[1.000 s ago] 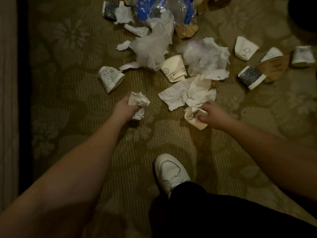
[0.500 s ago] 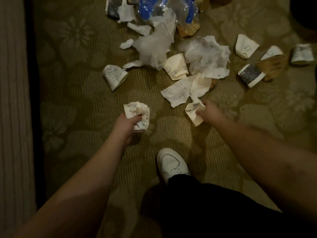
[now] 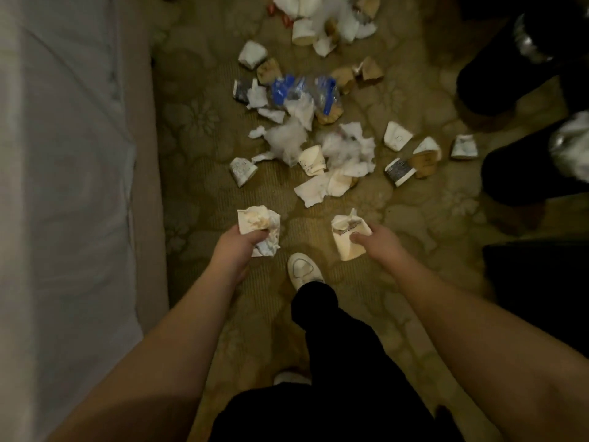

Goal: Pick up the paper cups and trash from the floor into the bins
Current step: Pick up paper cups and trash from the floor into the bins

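While you straighten up from the pile, both loads have left the carpet (image 3: 204, 161): a second ago your hands were down among the scraps, and now they ride higher and nearer your body, clear of the litter.

Left hand (image 3: 237, 250): fingers curled round a crumpled paper cup stuffed with stained tissue (image 3: 259, 229), thumb across its front.

Right hand (image 3: 376, 242): thumb and fingers pinching a squashed paper cup (image 3: 345, 237), rim up.

Still down: the smiley-print cup (image 3: 312, 161) beside torn tissue (image 3: 347, 151), a flattened napkin (image 3: 314, 189) nearest you, a printed cup (image 3: 242, 170) off to the left, the blue-and-clear plastic wrapper (image 3: 302, 92), brown cups (image 3: 369, 70) further out, and three more cups toward the right (the dark-banded one (image 3: 398, 170) among them).

Two dark bins (image 3: 522, 173) lined with bags stand at the right edge; the view has swung to take them in. A white bed edge (image 3: 63, 186) runs down the left.

Reading: pickup done for these two pieces, so the drop into a bin looks next. Most of the floor job remains.
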